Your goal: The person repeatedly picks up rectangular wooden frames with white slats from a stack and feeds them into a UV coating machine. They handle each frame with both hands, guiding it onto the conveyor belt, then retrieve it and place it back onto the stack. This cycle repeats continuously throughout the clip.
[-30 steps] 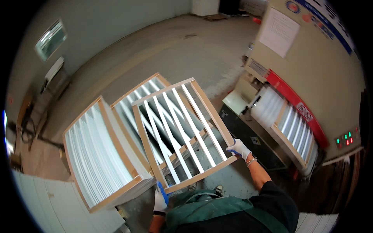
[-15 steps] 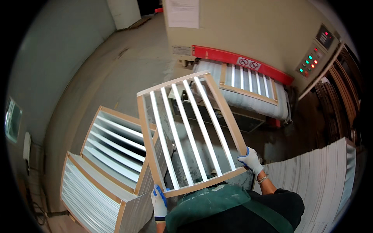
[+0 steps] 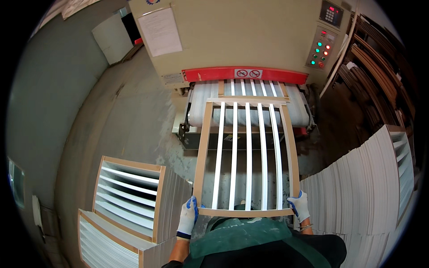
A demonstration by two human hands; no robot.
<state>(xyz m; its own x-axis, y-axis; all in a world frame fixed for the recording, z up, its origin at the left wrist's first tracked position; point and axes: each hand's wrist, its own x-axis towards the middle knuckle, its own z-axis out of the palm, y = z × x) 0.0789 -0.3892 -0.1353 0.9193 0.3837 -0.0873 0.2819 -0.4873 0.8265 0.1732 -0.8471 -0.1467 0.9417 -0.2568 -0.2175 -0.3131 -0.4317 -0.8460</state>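
Holding one slatted frame between both hands, the person stands before a big beige machine, as I see it from the head view. The left grip, in a white glove with blue palm side, is closed around the near left corner of the frame. The right grip, gloved in the same way, is closed on the near right corner. The frame has tan edges and five white slats, and it reaches forward from both grips. Its far end lies over the front of a pale conveyor belt in my sight, but I cannot tell if it touches. Beyond, farther from the grips, a second frame rests on the belt, partly under a red bar. To the left of the left grip stand stacked frames. Just beside the right grip, on its right, rises a tall pale stack. Ahead and to the right of the right grip, lit buttons shine green and red.
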